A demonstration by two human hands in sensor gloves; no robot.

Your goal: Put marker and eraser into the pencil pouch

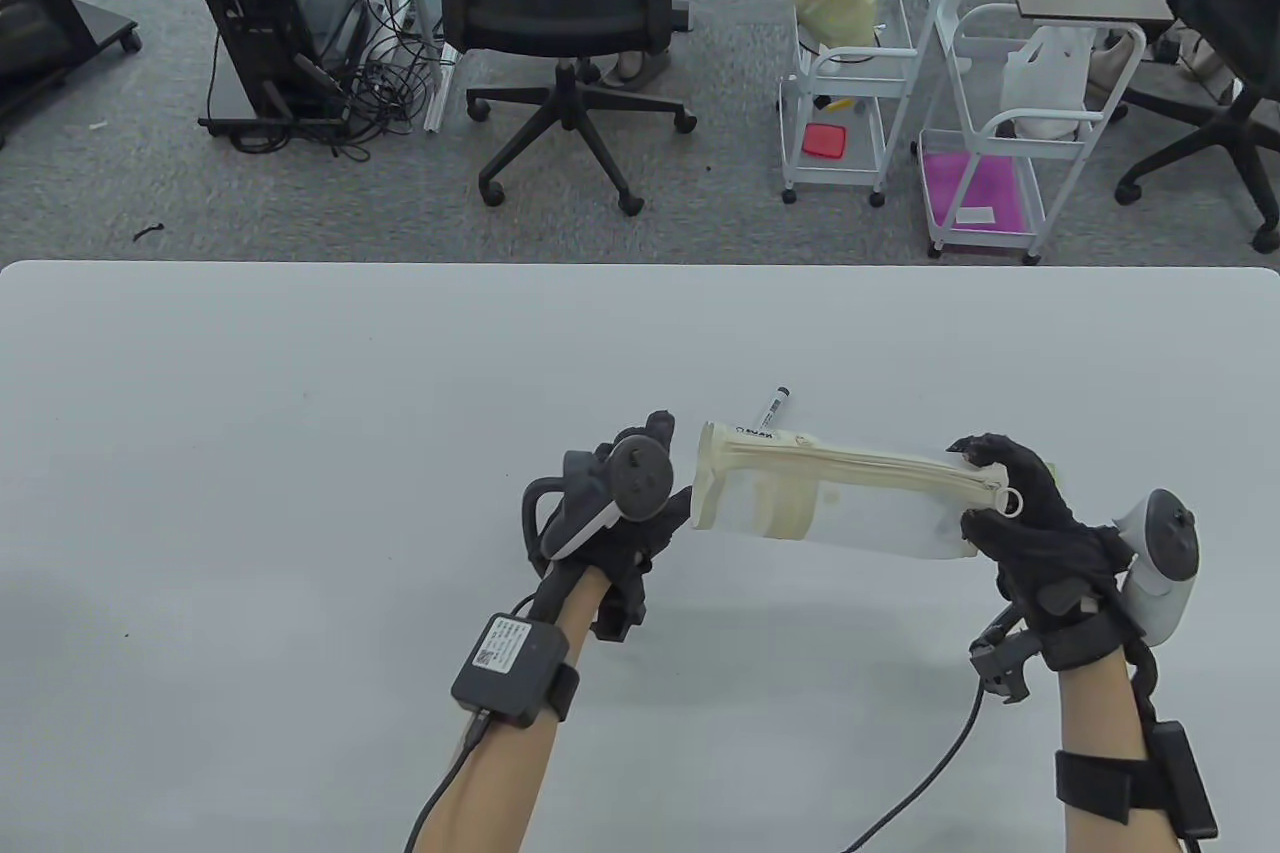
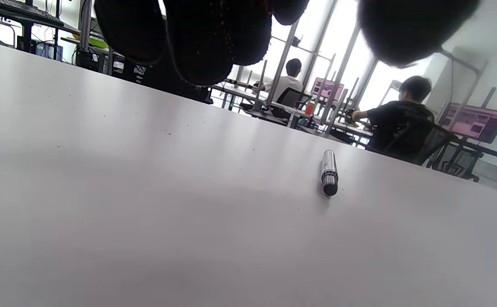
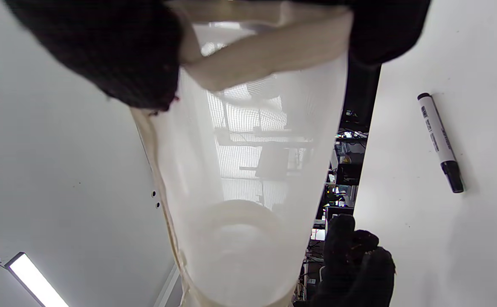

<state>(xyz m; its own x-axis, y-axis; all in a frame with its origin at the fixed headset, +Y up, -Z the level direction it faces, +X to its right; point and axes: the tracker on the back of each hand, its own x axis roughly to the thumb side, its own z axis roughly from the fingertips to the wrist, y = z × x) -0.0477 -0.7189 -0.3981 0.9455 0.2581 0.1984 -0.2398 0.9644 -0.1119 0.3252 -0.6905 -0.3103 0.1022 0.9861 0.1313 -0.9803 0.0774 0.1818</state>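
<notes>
My right hand [image 1: 975,488] grips the zipper end of the pale, see-through pencil pouch [image 1: 850,508] and holds it lengthwise above the table. Its fingers [image 3: 103,51] pinch the pouch's top [image 3: 248,170] in the right wrist view. My left hand [image 1: 675,463] is at the pouch's left end with fingers spread and empty. A pale shape [image 1: 790,505] shows through the pouch; I cannot tell if it is the eraser. The marker [image 1: 772,408] lies on the table just behind the pouch, and shows in the left wrist view [image 2: 329,172] and right wrist view [image 3: 440,140].
The grey table [image 1: 300,453] stretches wide to the left and behind the hands, its far edge [image 1: 640,265] straight across. Beyond it stand an office chair [image 1: 565,3] and white carts [image 1: 850,93]. Cables trail from both wrists toward the near edge.
</notes>
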